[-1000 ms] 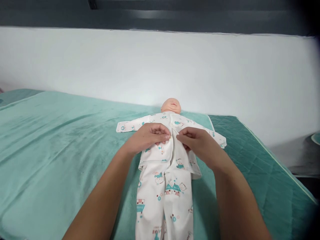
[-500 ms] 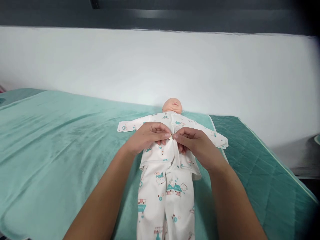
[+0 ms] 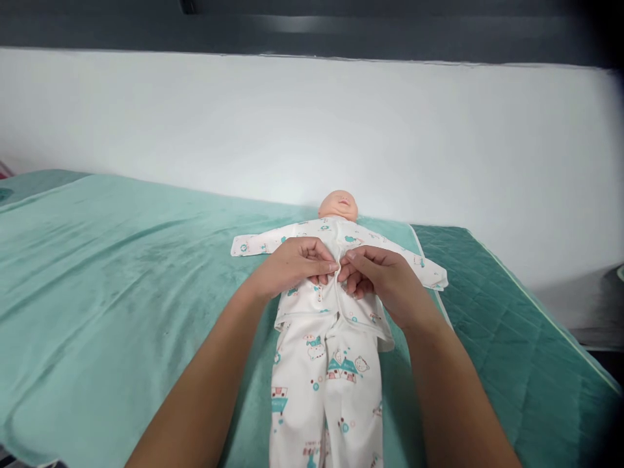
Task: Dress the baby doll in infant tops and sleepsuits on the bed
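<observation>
A baby doll [image 3: 338,205] lies on its back, dressed in a white printed baby shirt [image 3: 305,300] and matching pants [image 3: 298,390]. My left hand [image 3: 302,263] pinches the front edge of the shirt at mid-chest between thumb and fingers. Close against it, my right hand [image 3: 375,270] has its thumb and forefinger together at the same front opening, the other fingers curled over the cloth. The fingertips hide most of the fastening there. Below my hands, the shirt's two front edges run down and part slightly at the hem.
A light green blanket [image 3: 121,273] spreads under the doll and to the left. Darker green quilted bedding [image 3: 492,305] shows on the right. A white wall [image 3: 244,123] rises right behind the doll's head, with a dark band above.
My right thumb and fingertips have shifted slightly up at the shirt opening, and the pale fastening seen between my hands is now mostly covered. My left hand stays nearly in place.
</observation>
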Demonstrator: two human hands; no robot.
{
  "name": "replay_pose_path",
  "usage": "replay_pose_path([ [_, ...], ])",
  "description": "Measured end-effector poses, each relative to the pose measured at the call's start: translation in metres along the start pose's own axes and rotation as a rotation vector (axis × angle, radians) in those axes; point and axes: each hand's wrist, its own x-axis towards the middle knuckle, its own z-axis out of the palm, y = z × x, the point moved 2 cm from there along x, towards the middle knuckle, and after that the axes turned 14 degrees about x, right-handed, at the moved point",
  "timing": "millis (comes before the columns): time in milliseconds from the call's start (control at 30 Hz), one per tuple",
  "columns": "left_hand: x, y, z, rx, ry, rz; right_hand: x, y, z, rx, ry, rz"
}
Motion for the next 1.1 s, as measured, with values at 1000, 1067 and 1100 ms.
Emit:
replay_pose_path([
  [1000, -0.0018, 0.0021, -0.003, -0.044, -0.064, 0.018, -0.0055, -0.0037, 0.0052, -0.19, -0.039, -0.008],
  [1067, -0.0029, 0.0038, -0.0038, -0.036, -0.078, 0.01, -0.0047, -0.0033, 0.0042, -0.178, -0.044, -0.024],
  [1100, -0.0035, 0.0049, -0.004, -0.026, -0.08, 0.003, -0.0041, -0.0031, 0.0038, -0.174, -0.048, -0.023],
])
